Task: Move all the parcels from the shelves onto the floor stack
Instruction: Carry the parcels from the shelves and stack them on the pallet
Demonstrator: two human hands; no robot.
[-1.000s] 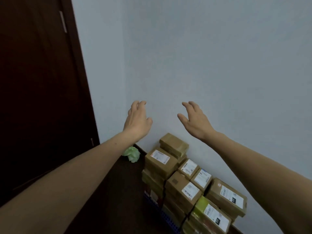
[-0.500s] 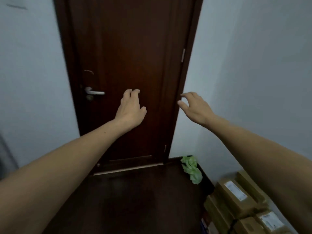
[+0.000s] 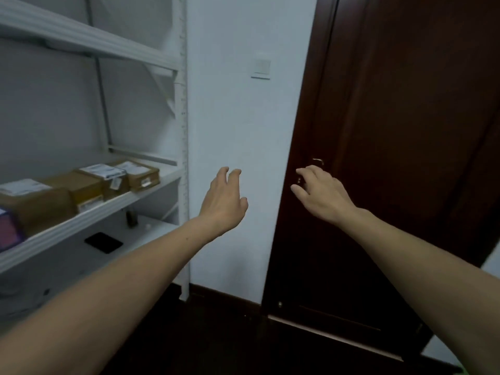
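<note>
Brown cardboard parcels with white labels (image 3: 89, 185) sit in a row on the white metal shelf (image 3: 113, 205) at left. Left hand (image 3: 223, 203) and right hand (image 3: 320, 194), both empty with fingers loosely spread, are held forward and apart, probably readied for a two-handed lift.

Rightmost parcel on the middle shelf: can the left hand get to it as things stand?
Probably yes. The left hand is empty and open, just right of the white upright. The rightmost parcel sits at the middle shelf's open front, nothing on top. The hand need only swing left past the upright.
</note>
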